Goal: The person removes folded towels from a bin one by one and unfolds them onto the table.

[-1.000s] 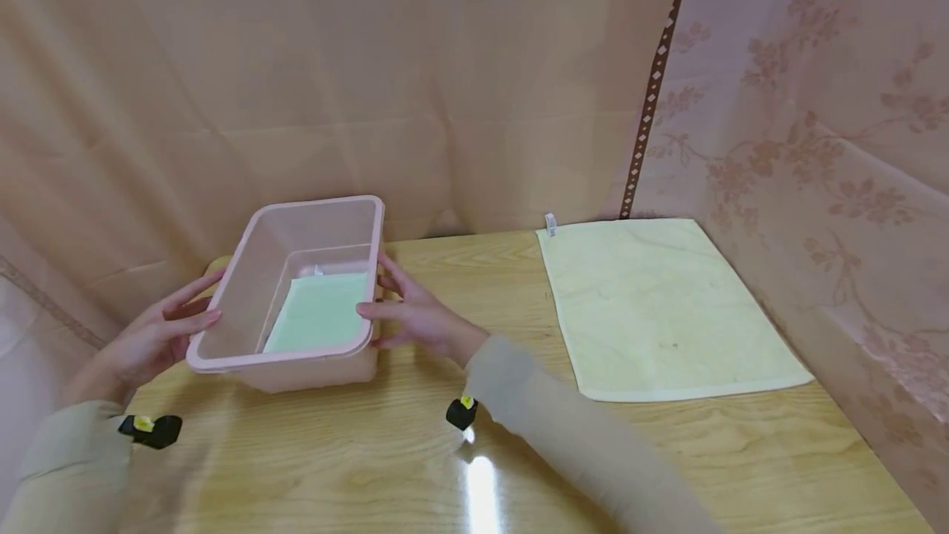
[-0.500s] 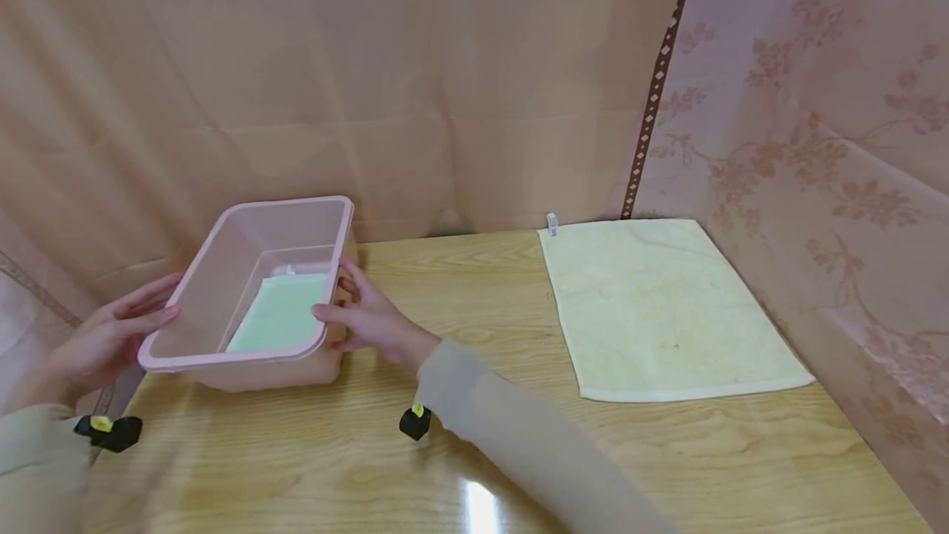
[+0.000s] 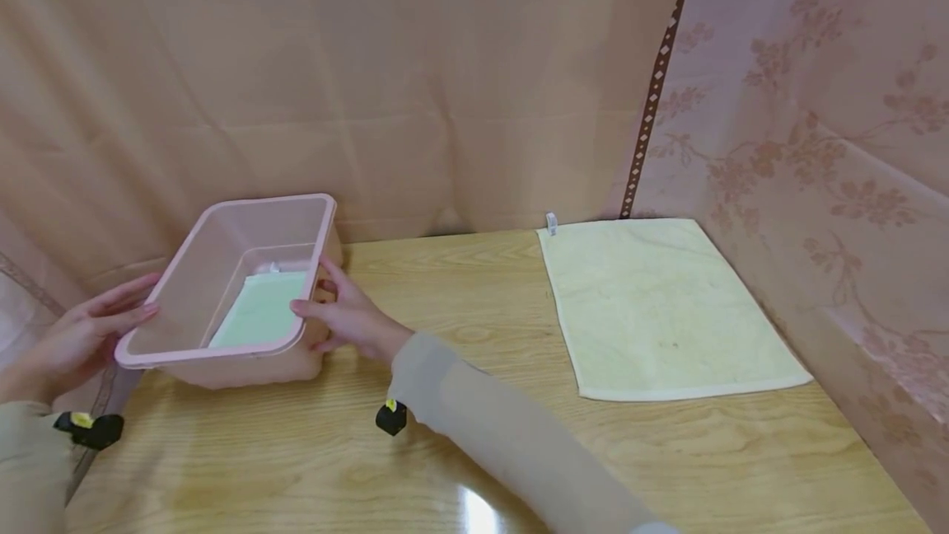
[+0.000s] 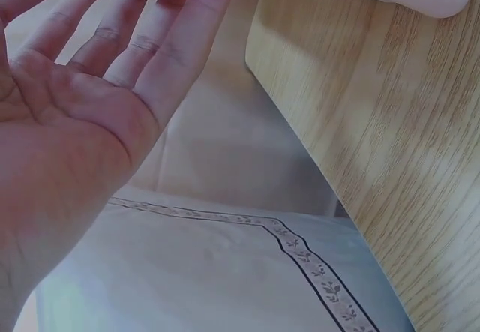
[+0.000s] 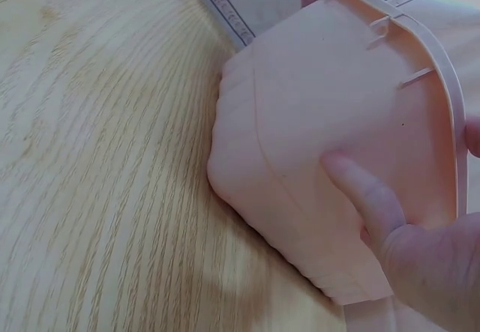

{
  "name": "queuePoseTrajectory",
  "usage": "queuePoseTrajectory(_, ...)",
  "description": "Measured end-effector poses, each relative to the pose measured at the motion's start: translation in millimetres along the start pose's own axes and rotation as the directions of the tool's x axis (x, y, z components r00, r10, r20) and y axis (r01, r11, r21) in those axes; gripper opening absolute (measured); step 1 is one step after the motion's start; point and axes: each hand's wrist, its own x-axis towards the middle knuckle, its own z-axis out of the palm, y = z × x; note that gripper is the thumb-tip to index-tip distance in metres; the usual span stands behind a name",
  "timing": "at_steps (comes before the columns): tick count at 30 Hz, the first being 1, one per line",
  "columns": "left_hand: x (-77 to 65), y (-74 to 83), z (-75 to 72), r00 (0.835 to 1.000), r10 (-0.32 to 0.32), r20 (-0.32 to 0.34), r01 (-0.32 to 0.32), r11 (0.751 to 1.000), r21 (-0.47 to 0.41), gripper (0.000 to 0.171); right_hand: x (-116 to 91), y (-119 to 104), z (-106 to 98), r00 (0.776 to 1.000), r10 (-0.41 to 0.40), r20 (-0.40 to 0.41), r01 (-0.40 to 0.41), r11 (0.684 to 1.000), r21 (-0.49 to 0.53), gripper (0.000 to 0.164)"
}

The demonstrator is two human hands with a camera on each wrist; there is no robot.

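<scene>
A pink rectangular plastic basin point(image 3: 230, 373) is at the left of the wooden table, with a folded pale green cloth point(image 3: 259, 311) lying flat on its floor. My left hand point(image 3: 81, 344) holds the basin's left side, thumb at the rim and the other fingers around the outside. On the opposite side my right hand point(image 3: 348, 320) grips the rim with the thumb, fingers spread against the outer wall. In the right wrist view, one finger of the right hand point(image 5: 427, 257) presses the wall, and the basin's base is close over the tabletop.
A pale yellow towel point(image 3: 667, 311) lies spread flat at the right of the wooden table point(image 3: 445, 435), its white tag point(image 3: 551, 224) at the back corner. Beige curtain point(image 3: 385, 89) hangs behind, and patterned cloth point(image 3: 838, 155) borders the right side. The table's left edge is beneath my left hand.
Both hands have carried the basin leftward along the table, with the green cloth inside it. The last half second shows a smaller shift. The yellow towel stays put.
</scene>
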Motion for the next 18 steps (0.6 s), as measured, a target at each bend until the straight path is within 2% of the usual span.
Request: queuePoseTrajectory(18,0.0,1.0,-14.5,0.999,-0.001,0.046,0.003,0.999,-0.053,0.05,10,5,11,1.0,-0.005,-0.012,0.005,1.0,-0.02,0.076)
